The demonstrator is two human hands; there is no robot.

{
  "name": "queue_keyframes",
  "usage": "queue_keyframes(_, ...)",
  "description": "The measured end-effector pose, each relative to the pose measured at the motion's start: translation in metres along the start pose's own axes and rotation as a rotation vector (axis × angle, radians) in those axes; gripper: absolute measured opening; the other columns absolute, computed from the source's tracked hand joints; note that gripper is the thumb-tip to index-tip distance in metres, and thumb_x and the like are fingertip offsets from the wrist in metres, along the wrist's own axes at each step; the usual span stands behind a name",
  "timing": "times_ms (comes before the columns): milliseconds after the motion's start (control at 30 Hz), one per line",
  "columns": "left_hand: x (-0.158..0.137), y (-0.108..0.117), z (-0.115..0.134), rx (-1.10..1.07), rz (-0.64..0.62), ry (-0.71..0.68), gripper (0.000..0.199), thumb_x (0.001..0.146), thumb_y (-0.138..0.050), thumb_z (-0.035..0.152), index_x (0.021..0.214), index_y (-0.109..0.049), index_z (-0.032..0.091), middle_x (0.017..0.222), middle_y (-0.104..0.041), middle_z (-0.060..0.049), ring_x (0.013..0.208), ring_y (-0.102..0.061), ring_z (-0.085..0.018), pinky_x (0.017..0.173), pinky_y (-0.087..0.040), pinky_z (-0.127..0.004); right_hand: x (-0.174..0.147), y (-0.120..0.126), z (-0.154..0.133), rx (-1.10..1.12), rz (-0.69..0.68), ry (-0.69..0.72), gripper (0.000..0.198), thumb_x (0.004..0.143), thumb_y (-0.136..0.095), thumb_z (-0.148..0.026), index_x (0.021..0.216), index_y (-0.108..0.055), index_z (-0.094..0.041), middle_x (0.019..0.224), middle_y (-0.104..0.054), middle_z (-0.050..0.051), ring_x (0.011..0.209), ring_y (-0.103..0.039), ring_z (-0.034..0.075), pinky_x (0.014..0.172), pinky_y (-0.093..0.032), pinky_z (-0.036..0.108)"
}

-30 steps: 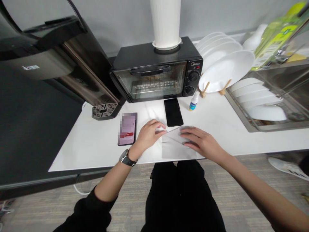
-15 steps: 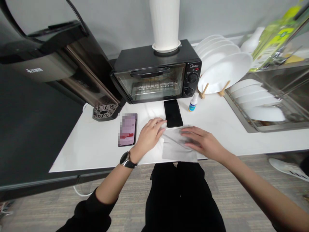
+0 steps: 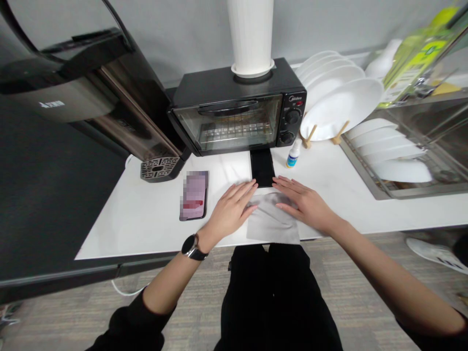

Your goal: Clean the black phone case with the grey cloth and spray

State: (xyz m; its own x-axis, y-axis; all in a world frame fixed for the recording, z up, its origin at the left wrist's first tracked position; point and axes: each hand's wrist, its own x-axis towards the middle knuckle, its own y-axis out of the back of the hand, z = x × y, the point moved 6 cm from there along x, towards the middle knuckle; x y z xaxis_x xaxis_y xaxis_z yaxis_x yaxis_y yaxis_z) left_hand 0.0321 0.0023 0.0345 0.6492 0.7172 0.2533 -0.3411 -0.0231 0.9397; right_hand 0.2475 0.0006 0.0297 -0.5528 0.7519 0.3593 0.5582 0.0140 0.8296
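A black smartphone [image 3: 262, 167] lies flat on the white counter with its far end against the front of the toaster oven. My left hand [image 3: 233, 205] rests open, fingers stretched, with the fingertips at the phone's near left corner. On the other side, my right hand [image 3: 304, 201] is open too, its fingertips by the near right corner. Between my hands a grey cloth [image 3: 273, 224] is spread near the counter's front edge; the right hand overlaps its right part. A small spray bottle [image 3: 292, 155] with a blue label stands right of the phone.
A second phone [image 3: 195, 200] with a lit screen lies to the left. Behind are a black toaster oven [image 3: 234, 122] with a white pot [image 3: 251, 39] on top, and a drinks machine [image 3: 120, 107]. Plates [image 3: 341, 109] stand in a rack beside a sink [image 3: 383, 192] holding bowls.
The black phone has shifted toward the oven and now lies straighter. My left hand has moved slightly right, and my right hand has moved up to the phone's near corner.
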Motion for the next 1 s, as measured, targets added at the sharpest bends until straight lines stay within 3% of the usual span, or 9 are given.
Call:
queue_keyframes(100,-0.017,0.003,0.014,-0.054,-0.051,-0.081,0.058,0.110,-0.052,0.045,0.162,-0.041,0.022,0.164,-0.052,-0.010,0.152,-0.049,-0.024,0.130,-0.037,-0.050,-0.018,0.006,-0.010,0.012,0.019,0.012,0.054,0.104,-0.063,-0.040,0.155,-0.054,-0.025,0.158,-0.058,0.010,0.149,-0.053,0.028,0.123,-0.047,0.056)
queue_keyframes(333,-0.046,-0.003,0.021,-0.020,-0.220,-0.014,0.085,0.105,-0.055,0.060,0.171,-0.017,0.023,0.174,-0.032,-0.014,0.163,-0.029,-0.029,0.131,-0.031,-0.056,-0.041,-0.008,-0.014,-0.037,-0.123,0.017,0.080,0.098,-0.068,-0.053,0.166,-0.035,-0.027,0.166,-0.048,0.011,0.153,-0.047,0.031,0.124,-0.042,0.062)
queue_keyframes(533,-0.040,0.002,0.020,-0.004,-0.200,-0.013,0.088,0.105,-0.051,0.063,0.171,-0.012,0.021,0.175,-0.029,-0.015,0.164,-0.028,-0.027,0.133,-0.028,-0.051,-0.033,-0.004,-0.013,-0.043,-0.134,0.041,0.093,0.094,-0.071,-0.058,0.169,-0.026,-0.027,0.169,-0.041,0.012,0.155,-0.042,0.031,0.127,-0.036,0.064)
queue_keyframes(833,-0.032,-0.006,0.011,0.024,-0.236,-0.096,0.104,0.097,-0.053,0.076,0.172,-0.010,0.018,0.174,-0.028,-0.019,0.163,-0.030,-0.032,0.134,-0.022,-0.055,-0.032,-0.010,-0.002,-0.024,-0.205,0.049,0.101,0.092,-0.073,-0.062,0.171,-0.019,-0.029,0.171,-0.037,0.014,0.157,-0.038,0.032,0.130,-0.027,0.065)
queue_keyframes(1000,-0.034,-0.004,0.012,0.031,-0.243,-0.107,0.096,0.103,-0.048,0.069,0.172,-0.006,0.019,0.176,-0.024,-0.017,0.164,-0.027,-0.029,0.134,-0.021,-0.051,-0.034,-0.011,-0.004,-0.025,-0.227,0.049,0.107,0.091,-0.071,-0.066,0.172,-0.013,-0.028,0.174,-0.031,0.015,0.161,-0.030,0.033,0.131,-0.023,0.066)
